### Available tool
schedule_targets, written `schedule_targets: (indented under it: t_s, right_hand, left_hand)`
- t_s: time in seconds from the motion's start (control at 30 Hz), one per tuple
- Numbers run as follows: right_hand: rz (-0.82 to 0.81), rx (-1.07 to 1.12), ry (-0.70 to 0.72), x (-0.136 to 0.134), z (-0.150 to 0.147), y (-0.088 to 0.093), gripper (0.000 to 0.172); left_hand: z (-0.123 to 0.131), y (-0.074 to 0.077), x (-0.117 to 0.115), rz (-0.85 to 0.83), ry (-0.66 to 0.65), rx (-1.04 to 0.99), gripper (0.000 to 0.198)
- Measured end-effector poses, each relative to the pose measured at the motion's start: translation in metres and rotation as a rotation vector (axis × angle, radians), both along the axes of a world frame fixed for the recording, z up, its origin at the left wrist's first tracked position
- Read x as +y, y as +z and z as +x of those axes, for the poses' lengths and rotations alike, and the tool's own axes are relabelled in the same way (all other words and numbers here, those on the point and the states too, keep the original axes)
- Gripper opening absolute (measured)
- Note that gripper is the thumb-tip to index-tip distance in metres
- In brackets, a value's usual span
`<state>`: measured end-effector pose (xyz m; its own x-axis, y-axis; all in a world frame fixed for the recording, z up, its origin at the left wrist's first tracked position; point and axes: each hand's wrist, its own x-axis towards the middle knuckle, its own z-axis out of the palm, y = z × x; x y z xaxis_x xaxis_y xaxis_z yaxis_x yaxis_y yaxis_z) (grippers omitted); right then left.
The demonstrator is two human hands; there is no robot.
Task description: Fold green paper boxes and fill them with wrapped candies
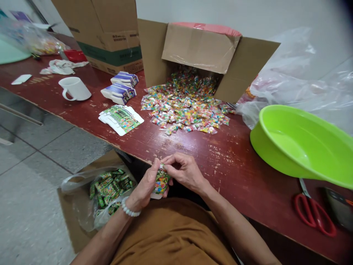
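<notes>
My left hand (pixel 146 184) is wrapped around a small green printed candy box (pixel 161 182), held upright close to my body at the table's front edge. At the top flap of that box, the thumb and fingers of my right hand (pixel 183 171) are pinched together on the flap. A white tab shows at the bottom of the box. Beyond my hands, a pile of small clear packets of colourful candy (pixel 190 110) spills out of a tipped cardboard carton (pixel 200 48). Flat green printed box blanks (pixel 121 118) lie in a fanned stack to the left of the pile.
Below the table at left, a plastic-lined carton (pixel 64 217) holds several green boxes (pixel 110 186). A white mug (pixel 75 89) and purple-and-white box bundles (pixel 119 92) stand behind the blanks. On the right are a lime-green basin (pixel 303 143), red-handled scissors (pixel 314 213) and a phone (pixel 339 208).
</notes>
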<state>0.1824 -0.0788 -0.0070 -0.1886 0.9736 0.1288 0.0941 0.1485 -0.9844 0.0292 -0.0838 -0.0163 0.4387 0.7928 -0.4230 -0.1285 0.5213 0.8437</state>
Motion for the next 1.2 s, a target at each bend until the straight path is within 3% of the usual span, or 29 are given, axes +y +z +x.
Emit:
schedule_targets:
  t_s: [0.07, 0.27, 0.47, 0.7, 0.8, 0.93, 1.07, 1.2]
  right_hand:
    - [0.057, -0.049, -0.034, -0.002, -0.001, -0.001, 0.013]
    - [-0.289, 0.176, 0.001, 0.003, 0.0, -0.006, 0.019]
    - [-0.305, 0.167, -0.053, 0.004, -0.006, -0.002, 0.02]
    - [-0.322, 0.159, -0.051, 0.004, -0.002, -0.01, 0.023]
    - [-0.237, 0.119, -0.002, 0.003, 0.001, -0.009, 0.023]
    - [0.035, 0.012, 0.011, -0.009, -0.001, -0.008, 0.02]
    - [0.153, -0.039, 0.009, -0.016, -0.002, -0.019, 0.017]
    - [0.225, -0.274, 0.011, 0.02, 0.021, -0.028, 0.02]
  left_hand:
    - [0.001, -0.001, 0.0, -0.023, 0.003, -0.008, 0.072]
    - [0.002, 0.002, 0.0, -0.043, -0.031, 0.002, 0.075]
    - [0.0, -0.003, 0.002, -0.02, -0.029, 0.021, 0.075]
    - [-0.003, -0.016, 0.001, -0.009, -0.042, 0.014, 0.074]
    - [-0.004, -0.017, 0.001, -0.003, -0.038, -0.02, 0.069]
    - [-0.002, -0.014, 0.001, -0.032, 0.014, -0.033, 0.066]
    - [-0.001, -0.007, 0.001, -0.032, 0.09, -0.061, 0.059]
    - [-0.003, -0.001, 0.001, -0.063, 0.134, -0.153, 0.051]
